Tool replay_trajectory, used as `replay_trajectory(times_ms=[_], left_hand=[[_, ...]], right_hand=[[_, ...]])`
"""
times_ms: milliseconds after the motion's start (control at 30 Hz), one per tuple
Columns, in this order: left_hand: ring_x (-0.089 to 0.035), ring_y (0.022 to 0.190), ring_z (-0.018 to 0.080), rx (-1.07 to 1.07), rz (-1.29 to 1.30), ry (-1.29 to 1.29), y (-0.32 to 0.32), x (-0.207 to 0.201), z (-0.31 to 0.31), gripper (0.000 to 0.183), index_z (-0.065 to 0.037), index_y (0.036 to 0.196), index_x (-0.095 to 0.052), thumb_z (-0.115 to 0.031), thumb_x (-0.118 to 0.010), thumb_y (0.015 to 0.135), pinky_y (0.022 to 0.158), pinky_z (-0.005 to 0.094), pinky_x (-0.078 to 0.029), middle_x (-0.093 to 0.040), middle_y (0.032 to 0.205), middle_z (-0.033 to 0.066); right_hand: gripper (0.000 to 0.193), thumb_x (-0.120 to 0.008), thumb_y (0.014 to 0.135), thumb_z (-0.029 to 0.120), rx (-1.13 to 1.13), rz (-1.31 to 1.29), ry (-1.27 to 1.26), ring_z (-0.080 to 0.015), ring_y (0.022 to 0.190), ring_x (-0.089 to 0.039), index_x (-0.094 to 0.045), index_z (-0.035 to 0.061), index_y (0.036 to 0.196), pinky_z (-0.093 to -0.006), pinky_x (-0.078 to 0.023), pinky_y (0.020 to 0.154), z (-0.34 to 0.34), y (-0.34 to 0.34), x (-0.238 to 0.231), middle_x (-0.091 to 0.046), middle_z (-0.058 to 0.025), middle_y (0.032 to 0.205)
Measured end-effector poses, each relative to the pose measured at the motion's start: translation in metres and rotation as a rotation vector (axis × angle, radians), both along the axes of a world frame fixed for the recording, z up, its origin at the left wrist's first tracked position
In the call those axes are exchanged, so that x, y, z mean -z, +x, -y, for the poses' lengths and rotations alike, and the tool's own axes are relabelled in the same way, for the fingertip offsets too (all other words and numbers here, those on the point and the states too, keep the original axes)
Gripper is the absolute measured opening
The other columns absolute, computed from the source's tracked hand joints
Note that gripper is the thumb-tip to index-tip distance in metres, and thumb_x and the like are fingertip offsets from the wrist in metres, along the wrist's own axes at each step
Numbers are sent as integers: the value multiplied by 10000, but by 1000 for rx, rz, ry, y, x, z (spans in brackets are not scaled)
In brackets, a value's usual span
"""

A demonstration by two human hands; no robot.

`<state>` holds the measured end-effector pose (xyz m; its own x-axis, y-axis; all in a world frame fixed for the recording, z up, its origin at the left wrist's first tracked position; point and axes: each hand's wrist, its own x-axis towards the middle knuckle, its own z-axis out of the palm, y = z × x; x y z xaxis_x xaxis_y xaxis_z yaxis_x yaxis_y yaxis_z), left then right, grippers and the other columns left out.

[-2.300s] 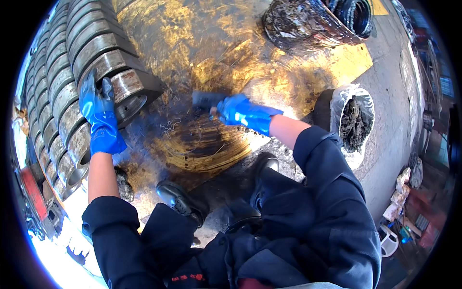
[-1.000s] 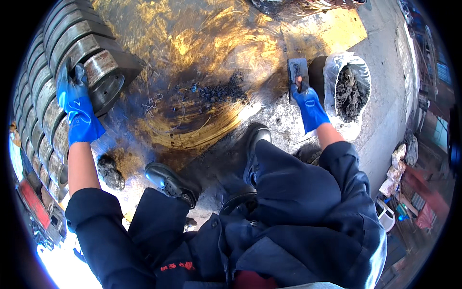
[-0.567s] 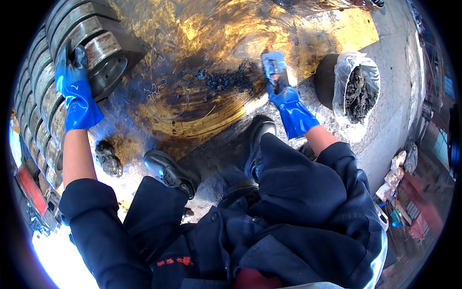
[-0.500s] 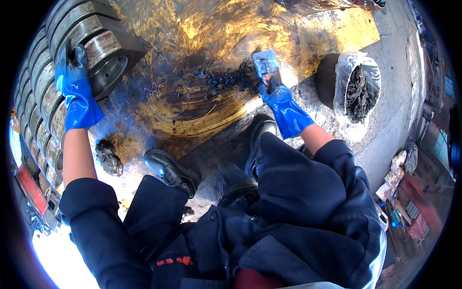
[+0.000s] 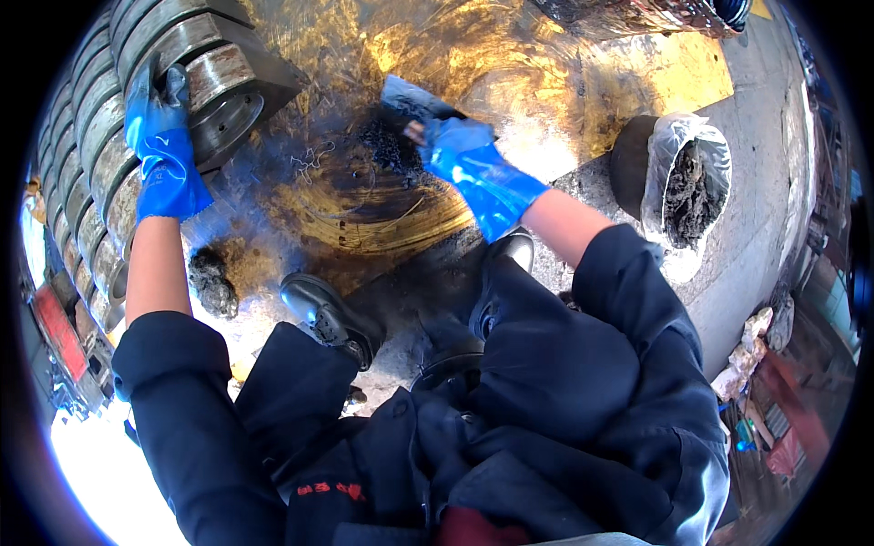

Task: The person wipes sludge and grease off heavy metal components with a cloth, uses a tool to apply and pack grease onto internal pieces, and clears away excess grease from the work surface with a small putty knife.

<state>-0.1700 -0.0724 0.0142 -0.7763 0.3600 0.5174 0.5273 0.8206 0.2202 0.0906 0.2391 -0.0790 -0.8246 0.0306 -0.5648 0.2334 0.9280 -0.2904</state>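
My right hand [image 5: 464,155], in a long blue rubber glove, is wrapped round the handle of a flat rectangular trowel [image 5: 414,98]. The blade is tilted, just above or touching a greasy, yellow-brown metal plate [image 5: 492,55]; exact contact cannot be made out. Beside the blade and my glove lies a heap of black, crumbly sludge [image 5: 387,150]. On the left, my other gloved hand, the left [image 5: 162,127], leans against a thick steel ring-shaped part [image 5: 218,77] at the end of a row, fingers extended and thumb apart.
Right of the plate, a bucket lined with a clear bag [image 5: 651,173] holds black sludge [image 5: 687,196]. A dark rag-like lump [image 5: 212,282] lies near my left shoe [image 5: 328,314]. Thin string [image 5: 314,162] lies on the plate. A dirty drum-like cylinder [image 5: 646,14] is at the far edge.
My right hand has swept the trowel leftward across the plate, and the sludge is now bunched in a smaller heap farther left. My left hand keeps its place on the steel part.
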Motion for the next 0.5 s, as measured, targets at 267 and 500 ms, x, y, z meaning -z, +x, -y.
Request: replay_trajectory(times_ms=[267, 500], left_hand=[[-604, 1071, 339, -6, -28, 1, 0, -7, 1, 414, -50, 1209, -619, -290, -662, 875, 949, 387, -464, -630, 1159, 212], [-603, 1093, 280, -21, 54, -13, 5, -7, -6, 406, -25, 1259, -575, -227, -641, 914, 976, 360, -448, -623, 1190, 202]], right_hand=[[579, -525, 876, 581, 76, 21, -105, -305, 672, -637, -648, 59, 1096, -411, -488, 632, -102, 39, -19, -629, -185, 673], [691, -468, 869, 679, 31, 451, -207, -251, 722, -658, -523, 128, 1281, -390, -495, 675, -119, 110, -49, -634, -137, 721]])
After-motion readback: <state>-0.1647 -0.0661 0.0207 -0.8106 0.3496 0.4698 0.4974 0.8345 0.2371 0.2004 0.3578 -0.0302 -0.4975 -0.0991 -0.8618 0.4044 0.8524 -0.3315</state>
